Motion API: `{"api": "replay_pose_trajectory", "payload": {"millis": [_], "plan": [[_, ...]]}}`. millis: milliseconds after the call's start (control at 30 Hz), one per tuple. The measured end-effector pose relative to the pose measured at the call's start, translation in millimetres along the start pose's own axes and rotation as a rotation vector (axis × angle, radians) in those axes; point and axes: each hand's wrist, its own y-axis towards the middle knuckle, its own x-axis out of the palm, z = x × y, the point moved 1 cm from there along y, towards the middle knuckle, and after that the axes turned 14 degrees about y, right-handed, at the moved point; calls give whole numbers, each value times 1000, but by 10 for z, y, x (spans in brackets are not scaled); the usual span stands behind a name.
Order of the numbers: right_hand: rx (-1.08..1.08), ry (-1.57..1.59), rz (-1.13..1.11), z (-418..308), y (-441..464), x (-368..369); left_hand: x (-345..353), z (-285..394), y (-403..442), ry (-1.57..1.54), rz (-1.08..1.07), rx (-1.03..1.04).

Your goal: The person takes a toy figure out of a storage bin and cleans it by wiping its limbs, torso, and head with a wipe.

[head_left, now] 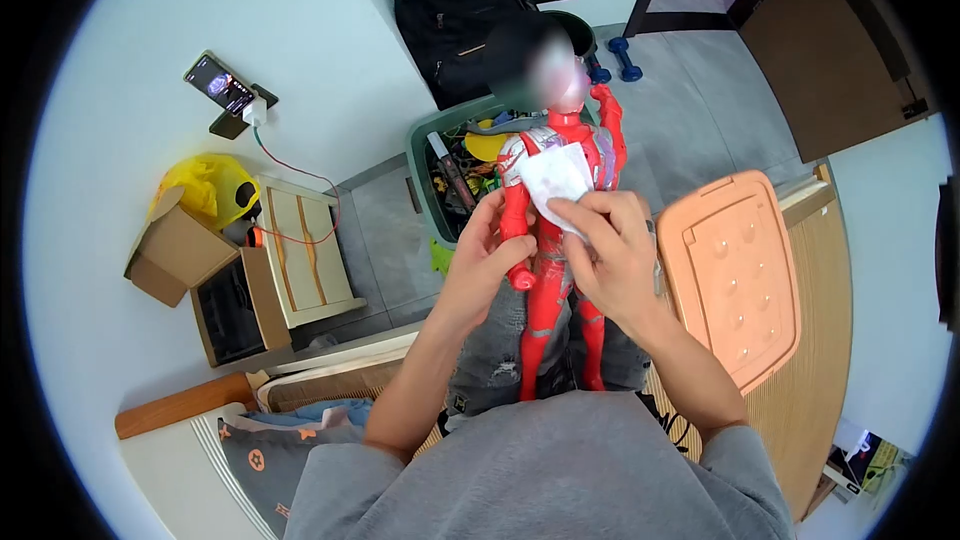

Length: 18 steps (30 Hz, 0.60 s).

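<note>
A large red and silver toy figure (pixel 545 315) lies face up along my lap, its head away from me and blurred. My left hand (pixel 487 255) is closed around the figure's forearm on the left side. In my right hand (pixel 612 245) a white cloth (pixel 556 178) is pinched between thumb and fingers, lying against the figure's chest. Part of the chest and waist is hidden under the cloth and my right hand.
Beyond the figure stands a green bin (pixel 425 155) of assorted toys. An orange lid (pixel 735 280) lies at the right. Farther off are a black backpack (pixel 455 20) and blue dumbbells (pixel 625 60). Drawers (pixel 305 255) and an open cardboard box (pixel 265 305) stand left.
</note>
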Motion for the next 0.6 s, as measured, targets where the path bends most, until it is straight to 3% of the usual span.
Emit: {"api": "replay_pose_trajectory", "payload": {"millis": [367, 500, 600], "plan": [[-94, -14, 60, 30, -55, 28, 1, -27, 406, -121, -160, 45], [-125, -1, 185, 26, -1, 49, 5, -11, 347, -145, -160, 91], [-195, -2, 138, -36, 38, 99, -96, -31, 243, -149, -99, 111]]}}
